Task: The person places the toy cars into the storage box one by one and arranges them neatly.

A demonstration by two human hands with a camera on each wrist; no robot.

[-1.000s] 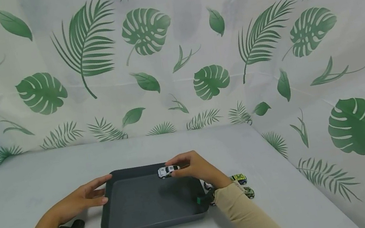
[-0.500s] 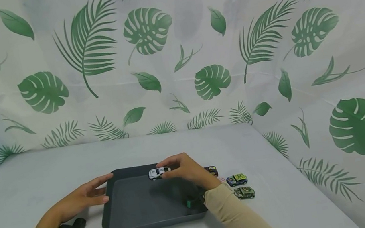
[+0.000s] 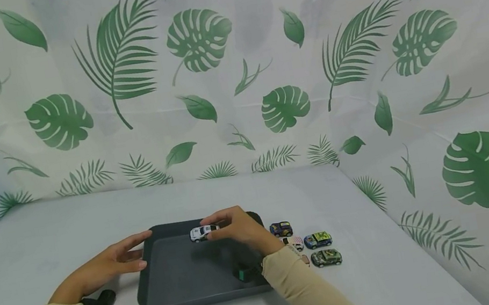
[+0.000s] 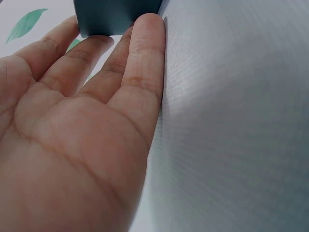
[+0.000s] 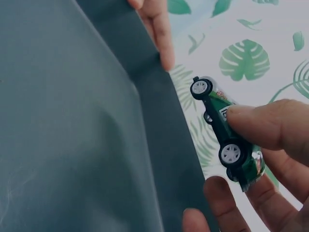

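Note:
My right hand (image 3: pixel 242 230) pinches a toy car (image 3: pixel 198 234) between thumb and fingers, above the far part of a dark grey rectangular tray (image 3: pixel 178 278). From above the car looks white with dark windows; the right wrist view shows the car's green side (image 5: pixel 221 126) and its pale-hubbed wheels. At the tray's left side, my left hand (image 3: pixel 98 270) touches the rim with thumb and fingers spread. In the left wrist view, the left hand's extended fingers (image 4: pixel 140 63) meet the tray's outer wall (image 4: pixel 116 17).
Right of the tray, several toy cars stand on the white tablecloth, including a dark car (image 3: pixel 280 229), a blue and yellow car (image 3: pixel 318 240) and a camouflage-patterned car (image 3: pixel 326 258). My right forearm partly hides others. A leaf-print curtain (image 3: pixel 213 87) stands behind.
My right hand has carried the toy car leftward over the tray, uncovering more of the cars on the right. The left hand stays at the tray's left rim.

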